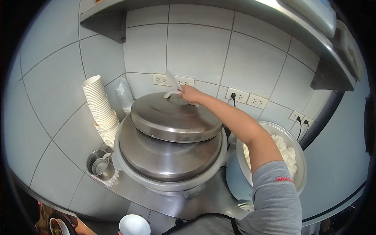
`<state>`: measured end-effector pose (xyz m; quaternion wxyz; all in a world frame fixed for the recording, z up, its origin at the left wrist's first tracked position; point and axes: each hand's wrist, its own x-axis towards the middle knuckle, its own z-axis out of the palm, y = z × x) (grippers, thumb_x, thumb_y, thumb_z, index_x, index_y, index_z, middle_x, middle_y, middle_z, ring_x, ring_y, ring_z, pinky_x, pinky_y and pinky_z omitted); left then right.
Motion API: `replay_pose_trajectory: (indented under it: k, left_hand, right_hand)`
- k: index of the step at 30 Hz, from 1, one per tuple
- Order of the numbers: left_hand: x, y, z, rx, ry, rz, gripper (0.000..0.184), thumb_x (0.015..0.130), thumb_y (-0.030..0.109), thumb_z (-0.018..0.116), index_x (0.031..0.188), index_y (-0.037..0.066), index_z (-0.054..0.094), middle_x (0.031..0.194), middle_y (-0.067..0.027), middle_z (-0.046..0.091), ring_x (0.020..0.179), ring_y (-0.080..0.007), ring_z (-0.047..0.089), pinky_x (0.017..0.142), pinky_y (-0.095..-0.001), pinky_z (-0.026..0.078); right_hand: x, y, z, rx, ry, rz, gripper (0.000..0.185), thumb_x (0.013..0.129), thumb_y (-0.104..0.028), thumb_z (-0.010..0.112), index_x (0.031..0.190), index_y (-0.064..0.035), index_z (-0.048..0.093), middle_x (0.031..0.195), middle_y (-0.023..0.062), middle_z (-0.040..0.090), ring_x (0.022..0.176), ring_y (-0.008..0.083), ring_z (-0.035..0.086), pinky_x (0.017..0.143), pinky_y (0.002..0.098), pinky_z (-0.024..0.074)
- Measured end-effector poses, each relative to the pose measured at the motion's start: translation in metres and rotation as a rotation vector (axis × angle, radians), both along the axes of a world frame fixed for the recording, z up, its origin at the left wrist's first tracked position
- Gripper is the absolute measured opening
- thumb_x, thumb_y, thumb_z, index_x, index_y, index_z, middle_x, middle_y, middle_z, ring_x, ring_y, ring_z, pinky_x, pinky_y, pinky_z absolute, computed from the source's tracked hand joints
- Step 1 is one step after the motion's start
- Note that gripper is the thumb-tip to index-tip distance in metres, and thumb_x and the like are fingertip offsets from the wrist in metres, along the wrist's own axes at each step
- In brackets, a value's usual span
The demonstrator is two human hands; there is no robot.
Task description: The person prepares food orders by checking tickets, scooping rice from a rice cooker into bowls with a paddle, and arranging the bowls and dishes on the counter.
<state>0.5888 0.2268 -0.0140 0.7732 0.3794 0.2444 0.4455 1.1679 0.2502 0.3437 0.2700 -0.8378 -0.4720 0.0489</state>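
My right hand is closed at the handle of a round steel lid. A white paddle, which looks like a rice paddle, sticks up from the same hand. That lid overlaps a second wide steel lid on a large round cooker; I cannot tell whether it rests there or is held just above. At the bottom edge a white bowl is in my left hand, of which only a fingertip shows. To the right, behind my forearm, stands an open tub of white rice.
Stacked paper cups and a plastic bag stand left of the cooker. A steel pot with a ladle-like utensil sits at the counter's left. A steel shelf overhangs the wall. Plugged cords hang behind the tub. Another bowl with food appears lower left.
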Motion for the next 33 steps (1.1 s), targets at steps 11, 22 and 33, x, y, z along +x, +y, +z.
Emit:
replay_pose_trajectory:
  k: [11,22,33]
  left_hand:
    - [0.067,-0.052,0.096,-0.444,-0.267,-0.013,0.063,0.085,0.053,0.038,0.134,0.013,0.034,0.133,-0.0179,0.037,0.115,-0.0399,0.043,0.080,-0.0559,0.049]
    - [0.168,-0.133,0.155,-0.338,-0.744,-0.909,0.084,0.077,0.057,0.058,0.140,0.020,0.016,0.140,-0.0208,0.015,0.121,-0.0524,0.025,0.072,-0.0686,0.047]
    - [0.297,-0.216,0.244,-0.374,-0.684,-1.204,0.089,0.073,0.066,0.055,0.141,0.020,0.019,0.143,-0.0227,0.013,0.123,-0.0527,0.025,0.072,-0.0684,0.045]
  right_hand:
    - [0.055,-0.022,-0.011,0.024,-0.353,0.118,0.032,0.087,-0.022,0.052,0.109,0.0003,0.053,0.083,0.0134,0.061,0.068,0.0208,0.058,0.066,0.0341,0.0477]
    - [0.042,-0.450,-0.032,-0.463,-0.806,-0.290,0.017,0.081,-0.009,0.052,0.093,-0.0091,0.064,0.079,0.0035,0.061,0.083,0.0170,0.054,0.086,0.0391,0.0369]
    - [-0.066,-0.520,-0.057,-0.495,-1.090,0.160,0.019,0.071,-0.010,0.055,0.086,-0.0022,0.063,0.072,0.0023,0.055,0.084,0.0169,0.048,0.086,0.0383,0.0361]
